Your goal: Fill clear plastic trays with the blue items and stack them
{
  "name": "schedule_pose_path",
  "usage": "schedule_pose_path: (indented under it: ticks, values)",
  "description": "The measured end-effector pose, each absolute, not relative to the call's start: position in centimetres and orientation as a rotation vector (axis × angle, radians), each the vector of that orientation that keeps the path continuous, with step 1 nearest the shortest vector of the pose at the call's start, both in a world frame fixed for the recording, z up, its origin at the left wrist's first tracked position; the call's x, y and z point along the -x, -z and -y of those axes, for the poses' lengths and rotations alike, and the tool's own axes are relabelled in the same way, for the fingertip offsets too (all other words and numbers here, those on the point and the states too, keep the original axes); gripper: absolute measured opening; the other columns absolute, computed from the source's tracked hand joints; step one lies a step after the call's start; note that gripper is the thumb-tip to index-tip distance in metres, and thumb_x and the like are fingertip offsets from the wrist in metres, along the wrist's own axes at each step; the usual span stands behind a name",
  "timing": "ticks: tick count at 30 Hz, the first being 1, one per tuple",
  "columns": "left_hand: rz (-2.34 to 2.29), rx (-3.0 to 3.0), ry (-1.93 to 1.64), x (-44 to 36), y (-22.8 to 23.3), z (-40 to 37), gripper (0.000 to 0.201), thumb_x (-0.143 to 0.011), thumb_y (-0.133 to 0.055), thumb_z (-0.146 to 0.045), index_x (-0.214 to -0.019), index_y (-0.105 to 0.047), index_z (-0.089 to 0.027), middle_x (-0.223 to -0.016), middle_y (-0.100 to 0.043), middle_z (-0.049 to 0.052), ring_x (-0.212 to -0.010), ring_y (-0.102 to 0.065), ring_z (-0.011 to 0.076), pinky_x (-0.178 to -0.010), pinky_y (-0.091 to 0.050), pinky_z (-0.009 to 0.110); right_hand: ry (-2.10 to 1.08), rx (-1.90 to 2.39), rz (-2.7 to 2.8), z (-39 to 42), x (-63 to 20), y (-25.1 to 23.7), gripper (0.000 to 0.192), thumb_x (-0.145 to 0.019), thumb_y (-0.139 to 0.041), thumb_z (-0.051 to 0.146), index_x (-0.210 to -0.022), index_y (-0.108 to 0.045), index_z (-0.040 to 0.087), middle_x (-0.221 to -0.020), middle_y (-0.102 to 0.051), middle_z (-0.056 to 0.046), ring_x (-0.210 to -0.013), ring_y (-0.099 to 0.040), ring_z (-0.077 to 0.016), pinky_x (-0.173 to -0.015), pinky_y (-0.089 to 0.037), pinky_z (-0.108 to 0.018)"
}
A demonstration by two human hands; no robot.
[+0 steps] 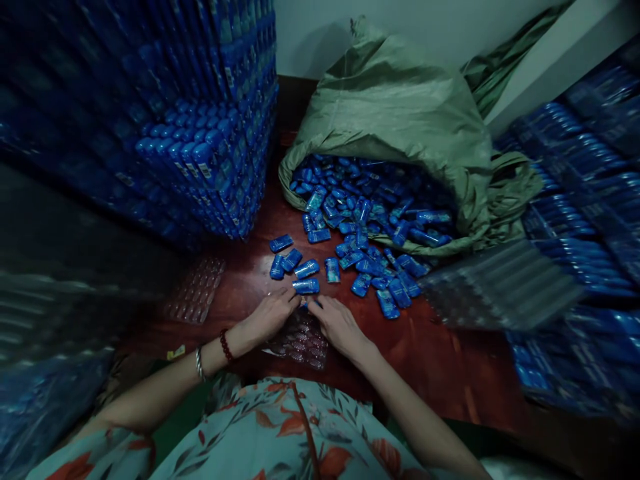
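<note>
My left hand (273, 312) and my right hand (341, 325) meet in front of my body with fingers curled inward and fingertips close together. A sliver of something blue (303, 304) shows between the fingertips; most of it is hidden. Under and just in front of the hands lies a clear plastic tray (306, 345) with rows of moulded pockets. Right beyond the fingertips lies a shiny blue packet (305, 286). More blue packets (332, 270) are scattered past it on the reddish-brown table (430, 353).
A green woven sack (400, 113) lies open at the back, spilling blue packets. Tall stacks of filled blue trays (200, 160) stand at left, and others (590, 220) at right. Clear trays (500, 283) lie at right; another clear tray (197, 291) lies at left.
</note>
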State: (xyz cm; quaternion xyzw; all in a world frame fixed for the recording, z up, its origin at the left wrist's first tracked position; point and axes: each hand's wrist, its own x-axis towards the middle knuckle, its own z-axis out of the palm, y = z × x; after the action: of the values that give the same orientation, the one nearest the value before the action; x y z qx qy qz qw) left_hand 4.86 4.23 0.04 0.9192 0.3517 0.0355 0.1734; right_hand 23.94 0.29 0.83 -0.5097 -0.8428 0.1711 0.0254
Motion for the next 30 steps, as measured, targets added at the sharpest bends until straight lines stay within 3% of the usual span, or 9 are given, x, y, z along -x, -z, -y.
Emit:
schedule_pose_path:
  ticks: [7, 12, 18, 21, 24, 26, 30]
  values:
    - [-1.057, -2.530, -0.324, -4.1, 1.5, -3.0, 0.042, -0.085, -0.033, -0.002, -0.121, -0.050, -0.017, -0.104, -0.057, 0.009, -0.099, -0.054, 0.0200, -0.090, -0.047, 0.038, -0.592, 1.680, 2.589, -1.9, -24.1, -1.9, 0.031, -0.088, -0.040, 0.010, -0.115, -0.052, 0.022, -0.096, -0.057, -0.005, -0.085, -0.055, -0.0165, -0.074, -0.042, -0.026]
    - [-1.088, -2.510, -0.393, -3.9, 2.7, -2.6, 0.047, -0.085, -0.034, -0.002, -0.128, -0.047, -0.018, -0.102, -0.056, 0.010, -0.099, -0.053, 0.0220, -0.087, -0.049, 0.040, -0.494, 1.679, 2.695, -1.0, -22.7, -2.6, 0.043, -0.085, -0.040, 0.004, -0.124, -0.046, 0.023, -0.105, -0.057, -0.008, -0.093, -0.055, -0.0192, -0.082, -0.041, -0.031]
    - [-1.062, -2.492, -0.450, -3.8, 3.6, -2.5, 0.047, -0.087, -0.037, -0.005, -0.131, -0.044, -0.019, -0.104, -0.055, 0.010, -0.099, -0.053, 0.0216, -0.087, -0.049, 0.040, -0.352, 1.696, 2.720, 0.6, -21.0, -1.7, 0.036, -0.087, -0.039, 0.006, -0.119, -0.051, 0.019, -0.104, -0.060, -0.012, -0.093, -0.056, -0.0210, -0.083, -0.042, -0.035]
    - [-1.044, -2.508, -0.420, -3.4, 2.7, -2.6, 0.045, -0.089, -0.040, -0.009, -0.133, -0.044, -0.021, -0.104, -0.057, 0.011, -0.098, -0.054, 0.0220, -0.086, -0.049, 0.041, -0.478, 1.618, 2.639, 0.1, -22.6, -1.9, 0.027, -0.091, -0.043, 0.017, -0.115, -0.054, 0.022, -0.103, -0.062, -0.008, -0.096, -0.056, -0.0200, -0.083, -0.042, -0.034]
    - [-0.962, -2.491, -0.462, -3.0, 1.0, -3.7, 0.039, -0.090, -0.048, -0.024, -0.129, -0.048, -0.022, -0.109, -0.058, 0.010, -0.104, -0.052, 0.0237, -0.091, -0.046, 0.042, -0.634, 1.595, 2.351, -1.7, -25.1, -2.0, 0.025, -0.095, -0.038, 0.029, -0.112, -0.057, 0.024, -0.103, -0.062, -0.004, -0.095, -0.057, -0.0166, -0.082, -0.043, -0.029]
    - [-0.935, -2.416, -0.522, -3.1, -0.2, -5.2, 0.032, -0.093, -0.043, -0.029, -0.122, -0.054, -0.022, -0.112, -0.059, 0.009, -0.106, -0.053, 0.0215, -0.093, -0.045, 0.039, -0.640, 1.651, 2.161, -3.3, -26.1, -1.4, 0.027, -0.096, -0.035, 0.029, -0.107, -0.059, 0.023, -0.103, -0.062, -0.004, -0.095, -0.058, -0.0156, -0.082, -0.042, -0.027]
    - [-1.088, -2.360, -0.521, -5.6, -1.2, -9.7, 0.027, -0.095, -0.038, -0.026, -0.106, -0.061, -0.017, -0.107, -0.062, 0.008, -0.100, -0.057, 0.0180, -0.090, -0.045, 0.031, -0.691, 1.765, 2.190, -6.0, -25.2, 0.6, 0.022, -0.088, -0.052, 0.032, -0.106, -0.060, 0.020, -0.102, -0.061, -0.006, -0.097, -0.057, -0.0188, -0.083, -0.043, -0.030]
